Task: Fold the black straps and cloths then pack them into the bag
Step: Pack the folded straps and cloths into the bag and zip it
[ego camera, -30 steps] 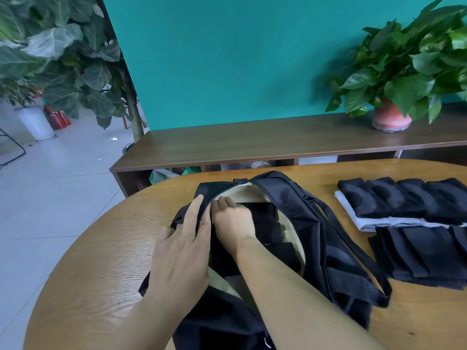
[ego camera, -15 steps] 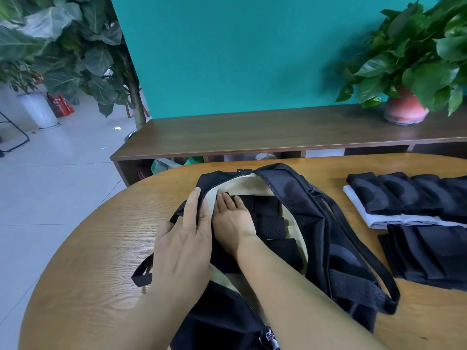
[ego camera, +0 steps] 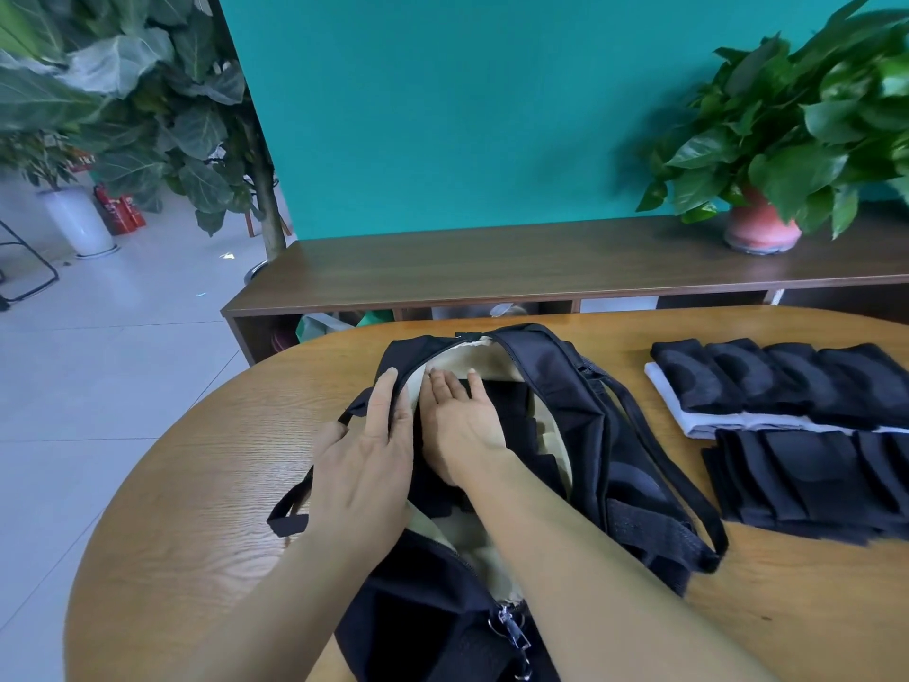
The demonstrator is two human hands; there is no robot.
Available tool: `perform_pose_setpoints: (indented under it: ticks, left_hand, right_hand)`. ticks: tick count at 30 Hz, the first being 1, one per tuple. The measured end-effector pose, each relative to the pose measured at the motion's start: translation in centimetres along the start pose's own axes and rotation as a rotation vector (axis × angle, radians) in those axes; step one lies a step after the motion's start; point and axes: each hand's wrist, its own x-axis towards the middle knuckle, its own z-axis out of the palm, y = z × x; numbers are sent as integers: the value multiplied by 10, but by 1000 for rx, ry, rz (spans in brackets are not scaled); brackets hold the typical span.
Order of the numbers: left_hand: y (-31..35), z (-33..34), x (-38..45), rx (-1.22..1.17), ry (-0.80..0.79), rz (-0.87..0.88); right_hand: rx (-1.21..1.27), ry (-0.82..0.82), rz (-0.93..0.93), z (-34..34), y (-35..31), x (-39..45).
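Observation:
A black backpack with a beige lining lies unzipped on the round wooden table. My left hand lies flat on the bag's left flap, fingers along the zipper edge. My right hand reaches inside the opening and presses with straight fingers on folded black cloths lying in the bag. Two rows of folded black cloths and straps sit to the right: the far row on a white cloth, the near row on the table.
A dark wooden bench runs behind the table against a teal wall, with a potted plant on its right end. A large leafy plant stands at the far left on a tiled floor. The bag's zipper pulls hang near me.
My right hand's fingers have straightened and spread flat on the cloths in the bag. The left hand stays on the flap. The view has shifted slightly.

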Motion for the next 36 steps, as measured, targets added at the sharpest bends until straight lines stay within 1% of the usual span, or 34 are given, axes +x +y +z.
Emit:
perform_pose_setpoints:
  ticks: [3, 6, 8, 10, 11, 13, 15, 16, 20, 22, 31, 36]
  left_hand:
    - [6, -8, 4, 21, -97, -68]
    - [15, -14, 5, 117, -146, -46]
    - [19, -19, 5, 176, -154, -19]
    - [19, -23, 4, 213, -173, -12]
    - [18, -26, 3, 222, -188, -18]
    - [15, -28, -1, 248, -202, -17]
    - [19, -30, -1, 271, -202, 4]
    - [20, -29, 0, 283, -203, 14]
    - [32, -33, -5, 321, -220, 55]
    - [35, -35, -9, 300, -221, 47]
    - [25, -24, -15, 234, -179, 26]
    - [27, -21, -7, 182, -164, 54]
  right_hand:
    - [68, 129, 5, -6, 3, -28]
    - [115, 226, -16, -14, 11, -65]
    - [131, 385, -24, -16, 22, -92]
    - [132, 581, 10, -14, 37, -115]
    - [141, 650, 29, -11, 45, -127]
    - [129, 667, 110, -6, 65, -152]
    - [81, 632, 229, 2, 92, -179]
    - [53, 570, 294, 5, 105, -190]
    - [-37, 185, 496, 15, 143, -233]
    - [-48, 93, 544, 16, 150, -243]
    - [-13, -45, 645, 26, 177, -240]
    - [-13, 25, 656, 23, 174, -230]
